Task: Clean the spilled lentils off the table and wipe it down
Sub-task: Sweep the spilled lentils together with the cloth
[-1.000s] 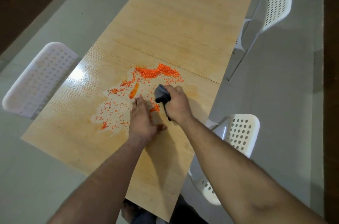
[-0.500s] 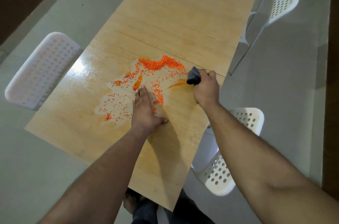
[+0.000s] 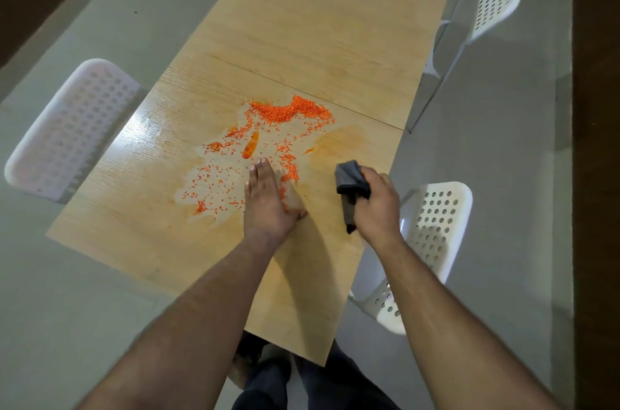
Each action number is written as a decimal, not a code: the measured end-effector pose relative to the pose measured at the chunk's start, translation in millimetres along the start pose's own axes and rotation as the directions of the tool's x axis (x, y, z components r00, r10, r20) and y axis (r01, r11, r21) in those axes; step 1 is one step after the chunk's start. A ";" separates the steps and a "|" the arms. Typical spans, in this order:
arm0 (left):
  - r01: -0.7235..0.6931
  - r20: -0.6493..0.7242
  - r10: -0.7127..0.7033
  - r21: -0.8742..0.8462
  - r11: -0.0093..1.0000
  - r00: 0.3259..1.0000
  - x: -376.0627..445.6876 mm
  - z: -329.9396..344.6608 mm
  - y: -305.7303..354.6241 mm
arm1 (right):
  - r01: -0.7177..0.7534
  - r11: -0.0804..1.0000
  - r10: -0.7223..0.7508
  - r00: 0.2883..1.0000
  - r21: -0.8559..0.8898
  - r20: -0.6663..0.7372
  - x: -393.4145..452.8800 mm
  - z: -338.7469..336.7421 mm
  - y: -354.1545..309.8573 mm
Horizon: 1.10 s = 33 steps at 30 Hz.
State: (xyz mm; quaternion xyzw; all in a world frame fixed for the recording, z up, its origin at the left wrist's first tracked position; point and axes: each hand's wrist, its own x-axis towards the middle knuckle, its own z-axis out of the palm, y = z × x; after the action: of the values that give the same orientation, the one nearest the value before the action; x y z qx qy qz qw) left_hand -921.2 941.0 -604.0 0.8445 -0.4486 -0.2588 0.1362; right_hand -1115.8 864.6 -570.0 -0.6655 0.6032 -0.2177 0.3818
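My left hand lies flat, fingers straight and together, on the table at the near edge of the lentils, which are scattered orange across a wet patch. My right hand grips a bunched grey cloth just right of the spill, near the table's right edge.

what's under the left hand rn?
The left hand lies flat on the wet patch of the table, amid scattered lentils. Grains show around its fingers; whatever lies beneath the palm is covered.
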 end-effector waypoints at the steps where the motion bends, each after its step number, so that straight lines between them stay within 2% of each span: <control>1: -0.005 0.007 0.005 0.010 1.000 1.000 -2.7 -0.7 -1.0 | -0.027 0.999 0.026 0.999 -0.028 -0.042 -9.7 -3.2 6.2; 8: -0.055 0.036 0.053 0.073 0.996 0.998 -19.6 -11.2 -24.0 | -0.105 0.967 0.083 0.992 -0.232 -0.100 -63.3 30.9 14.9; 11: -0.068 0.041 0.065 0.072 0.995 0.997 -24.3 -17.4 -37.6 | -0.144 0.977 0.122 0.982 -0.159 -0.144 -69.7 62.6 -10.4; 17: -0.115 0.027 0.115 -0.006 0.993 0.993 -34.2 -30.3 -63.5 | -0.109 0.994 0.109 0.992 0.007 0.056 -60.1 110.2 -61.7; 20: -0.111 0.023 0.111 -0.003 0.994 0.994 -28.4 -42.4 -72.1 | -0.017 1.000 0.017 1.000 0.013 0.001 -64.6 98.1 -61.9; 22: -0.108 0.025 0.108 0.008 0.994 0.994 -19.7 -46.2 -73.0 | 0.003 0.999 -0.007 0.995 -0.038 -0.104 -59.5 80.7 -50.5; 26: -0.104 0.014 0.104 -0.009 0.994 0.994 -7.3 -39.8 -62.0 | -0.118 0.965 0.048 0.958 -0.232 -0.284 -36.8 38.2 -15.4; 30: -0.105 0.031 0.105 0.011 0.994 0.994 -1.5 -24.6 -44.6 | -0.166 0.904 0.072 0.968 -0.395 -0.242 -31.9 34.1 2.6; 33: -0.091 0.049 0.089 0.028 0.996 0.995 6.5 -18.5 -31.2 | -0.103 0.935 0.045 0.984 -0.338 -0.175 -39.5 53.3 -8.9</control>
State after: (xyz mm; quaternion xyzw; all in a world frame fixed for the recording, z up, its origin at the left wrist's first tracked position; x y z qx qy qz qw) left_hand -886.4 953.1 -605.1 0.8190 -0.4931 -0.2656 0.1244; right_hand -1077.3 915.8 -589.1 -0.6788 0.6861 -0.1480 0.2158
